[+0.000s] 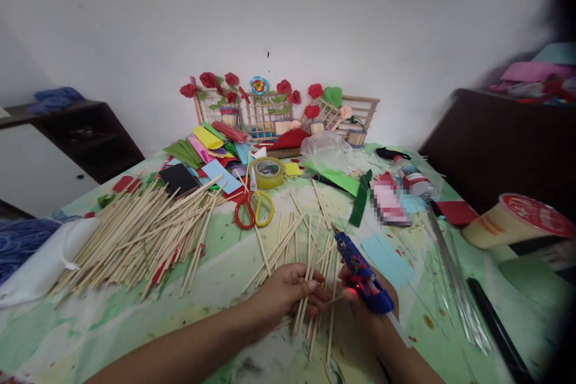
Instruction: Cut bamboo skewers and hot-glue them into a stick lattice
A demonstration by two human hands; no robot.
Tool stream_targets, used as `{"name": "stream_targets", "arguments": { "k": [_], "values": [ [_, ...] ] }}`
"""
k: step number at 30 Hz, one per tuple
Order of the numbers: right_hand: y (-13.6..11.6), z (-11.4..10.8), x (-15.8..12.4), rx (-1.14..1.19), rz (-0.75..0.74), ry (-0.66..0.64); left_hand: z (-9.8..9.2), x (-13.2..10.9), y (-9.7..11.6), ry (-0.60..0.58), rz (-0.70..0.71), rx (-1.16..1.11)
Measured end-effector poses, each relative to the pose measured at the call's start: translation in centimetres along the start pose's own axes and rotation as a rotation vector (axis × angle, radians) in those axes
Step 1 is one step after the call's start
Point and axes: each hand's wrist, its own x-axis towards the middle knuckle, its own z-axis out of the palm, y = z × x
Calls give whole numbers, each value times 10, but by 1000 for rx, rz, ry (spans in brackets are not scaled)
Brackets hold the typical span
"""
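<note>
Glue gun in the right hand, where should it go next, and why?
Probably a small swing of the glue gun over to the sticks. The left hand has its fingers on a few sticks on the table, and the right hand grips the gun right beside them. A red light glows on it.

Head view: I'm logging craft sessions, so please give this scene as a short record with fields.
left hand: holds thin wooden sticks
right hand: grasps blue plastic glue gun, nozzle pointing away
table: green patterned cover
left of hands: loose pile of wooden sticks
behind: red-and-yellow-handled scissors, yellow tape roll
</note>
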Motion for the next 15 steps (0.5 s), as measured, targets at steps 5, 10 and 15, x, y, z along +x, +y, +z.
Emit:
{"name": "stream_targets", "arguments": {
  "k": [5,10,15],
  "values": [
    [-1,2,-2,-95,-4,47,-2,-7,6,-13,336,211],
    [7,-2,-3,-45,-16,144,-10,-7,7,-140,474,770],
    [17,-9,2,-68,-85,100,-12,3,0,-139,382,874]
  ]
}}
